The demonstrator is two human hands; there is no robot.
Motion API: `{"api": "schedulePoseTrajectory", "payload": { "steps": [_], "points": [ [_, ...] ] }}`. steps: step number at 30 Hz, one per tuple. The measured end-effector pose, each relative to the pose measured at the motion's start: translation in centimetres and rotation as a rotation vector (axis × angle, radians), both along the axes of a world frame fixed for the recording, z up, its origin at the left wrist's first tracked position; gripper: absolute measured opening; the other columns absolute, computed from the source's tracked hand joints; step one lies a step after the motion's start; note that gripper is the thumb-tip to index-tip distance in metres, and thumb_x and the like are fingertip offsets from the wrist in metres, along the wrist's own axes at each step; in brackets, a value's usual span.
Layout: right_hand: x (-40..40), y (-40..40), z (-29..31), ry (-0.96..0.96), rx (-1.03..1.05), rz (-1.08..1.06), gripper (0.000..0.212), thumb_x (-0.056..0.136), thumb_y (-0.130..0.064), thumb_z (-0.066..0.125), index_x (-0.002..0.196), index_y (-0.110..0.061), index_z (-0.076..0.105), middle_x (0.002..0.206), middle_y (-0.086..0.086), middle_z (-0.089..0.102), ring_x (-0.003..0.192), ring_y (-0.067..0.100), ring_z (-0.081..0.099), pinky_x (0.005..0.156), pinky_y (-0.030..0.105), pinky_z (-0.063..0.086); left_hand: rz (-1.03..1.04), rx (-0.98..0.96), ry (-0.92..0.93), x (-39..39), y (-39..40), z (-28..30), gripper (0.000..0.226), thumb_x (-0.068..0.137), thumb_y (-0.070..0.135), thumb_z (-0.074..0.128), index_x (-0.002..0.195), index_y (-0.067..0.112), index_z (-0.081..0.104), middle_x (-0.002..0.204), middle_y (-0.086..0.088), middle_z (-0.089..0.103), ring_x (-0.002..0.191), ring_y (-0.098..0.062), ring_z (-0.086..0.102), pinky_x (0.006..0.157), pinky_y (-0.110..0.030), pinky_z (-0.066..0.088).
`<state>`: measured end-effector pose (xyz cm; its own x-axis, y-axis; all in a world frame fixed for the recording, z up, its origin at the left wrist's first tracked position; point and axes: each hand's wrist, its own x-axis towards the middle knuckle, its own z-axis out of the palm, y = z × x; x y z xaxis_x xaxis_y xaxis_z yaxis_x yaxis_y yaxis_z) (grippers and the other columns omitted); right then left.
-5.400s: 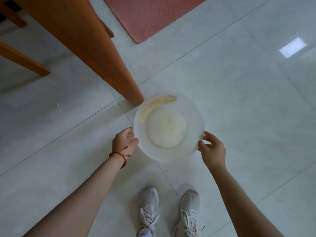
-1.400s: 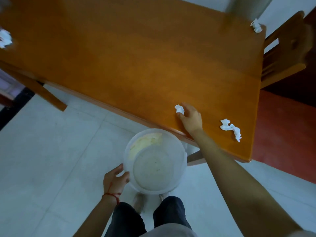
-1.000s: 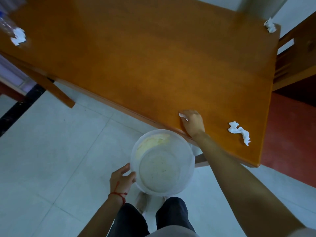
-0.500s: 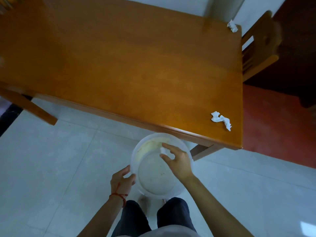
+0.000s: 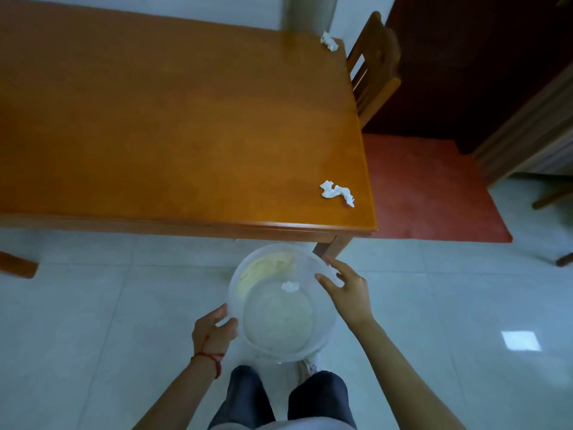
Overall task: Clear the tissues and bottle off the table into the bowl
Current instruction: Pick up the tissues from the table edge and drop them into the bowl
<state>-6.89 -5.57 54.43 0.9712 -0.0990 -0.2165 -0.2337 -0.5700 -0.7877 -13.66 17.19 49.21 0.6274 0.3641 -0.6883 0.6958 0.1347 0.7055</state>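
A translucent plastic bowl [image 5: 238,287] is held below the near edge of the orange wooden table [image 5: 173,125]. My left hand [image 5: 214,332] grips its left rim. A small crumpled tissue [image 5: 290,286] lies inside the bowl. My right hand [image 5: 345,288] hovers over the bowl's right rim with fingers spread and nothing in them. On the table, a twisted white tissue [image 5: 337,192] lies near the right front corner, and another tissue [image 5: 328,41] sits at the far right corner. No bottle is in view.
A wooden chair [image 5: 373,69] stands at the table's right end, on a red mat [image 5: 428,187]. The table leg [image 5: 333,248] comes down just behind the bowl. Pale floor tiles surround me; my knees [image 5: 285,395] are below the bowl.
My right hand picked a small tissue off the table's near edge, carried it over the bowl and let it go. The tissue now lies in the bowl and the hand is open.
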Motion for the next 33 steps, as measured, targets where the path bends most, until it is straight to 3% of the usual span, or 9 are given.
{"api": "schedulePoseTrajectory", "payload": {
  "steps": [4, 8, 14, 20, 25, 29, 33],
  "points": [
    [1.5, -2.6, 0.1, 0.006, 0.036, -0.057, 0.043, 0.081, -0.027, 0.066, 0.122, -0.018, 0.057, 0.128, 0.006, 0.06, 0.116, 0.025, 0.056, 0.097, 0.034, 0.044, 0.027, -0.004, -0.001, 0.0, -1.9, 0.0, 0.05, 0.076, -0.005, 0.062, 0.125, 0.001, 0.054, 0.129, -0.018, 0.056, 0.111, -0.034, 0.058, 0.088, -0.035, 0.049],
    [4.0, -4.7, 0.3, -0.019, 0.077, -0.02, 0.038, 0.082, -0.025, 0.065, 0.12, -0.02, 0.059, 0.127, 0.005, 0.06, 0.115, 0.022, 0.055, 0.094, 0.028, 0.042, 0.078, 0.011, -0.015, 0.2, -4.4, 0.5, 0.052, 0.073, -0.003, 0.063, 0.124, 0.002, 0.055, 0.125, -0.015, 0.059, 0.09, -0.026, 0.062, 0.091, -0.039, 0.05],
    [8.6, -8.5, -0.2, -0.023, 0.062, 0.106, 0.039, 0.082, -0.024, 0.066, 0.12, -0.018, 0.059, 0.125, 0.007, 0.062, 0.114, 0.024, 0.057, 0.098, 0.038, 0.046, 0.287, 0.011, -0.015, -0.3, -8.6, 0.2, 0.044, 0.076, -0.008, 0.06, 0.12, -0.003, 0.057, 0.124, -0.02, 0.059, 0.076, -0.018, 0.057, 0.092, -0.043, 0.049],
    [13.9, -10.2, -0.3, -0.013, 0.025, 0.177, 0.045, 0.083, -0.026, 0.063, 0.126, -0.019, 0.053, 0.13, 0.007, 0.058, 0.119, 0.025, 0.053, 0.1, 0.036, 0.042, 0.406, 0.023, 0.013, -0.7, -11.9, 0.0, 0.044, 0.067, -0.005, 0.065, 0.111, 0.001, 0.065, 0.108, -0.011, 0.065, 0.087, -0.029, 0.06, 0.094, -0.048, 0.049],
    [18.0, -9.2, -0.7, -0.098, -0.027, 0.243, 0.047, 0.082, -0.023, 0.063, 0.127, -0.017, 0.051, 0.132, 0.004, 0.055, 0.118, 0.022, 0.051, 0.094, 0.026, 0.037, 0.462, 0.013, -0.008, -0.6, -13.3, -0.2, 0.043, 0.075, -0.009, 0.061, 0.117, -0.002, 0.06, 0.118, -0.012, 0.06, 0.107, -0.034, 0.058, 0.095, -0.042, 0.047],
    [20.4, -7.9, -2.0, -0.099, -0.064, 0.32, 0.051, 0.08, -0.024, 0.065, 0.128, -0.018, 0.05, 0.137, 0.004, 0.052, 0.126, 0.023, 0.046, 0.105, 0.04, 0.039, 0.483, 0.027, -0.029, 0.0, -13.7, -0.1, 0.042, 0.075, -0.011, 0.059, 0.116, -0.003, 0.06, 0.118, -0.013, 0.06, 0.1, -0.031, 0.058, 0.093, -0.042, 0.047],
    [21.4, -6.8, -3.0, -0.104, -0.138, 0.395, 0.047, 0.081, -0.017, 0.065, 0.127, -0.017, 0.052, 0.137, 0.005, 0.052, 0.129, 0.024, 0.042, 0.106, 0.037, 0.037, 0.482, 0.039, -0.028, 0.5, -13.6, -0.1, 0.042, 0.074, -0.01, 0.06, 0.115, -0.001, 0.062, 0.119, -0.013, 0.062, 0.099, -0.032, 0.06, 0.093, -0.046, 0.049]
  ]
}}
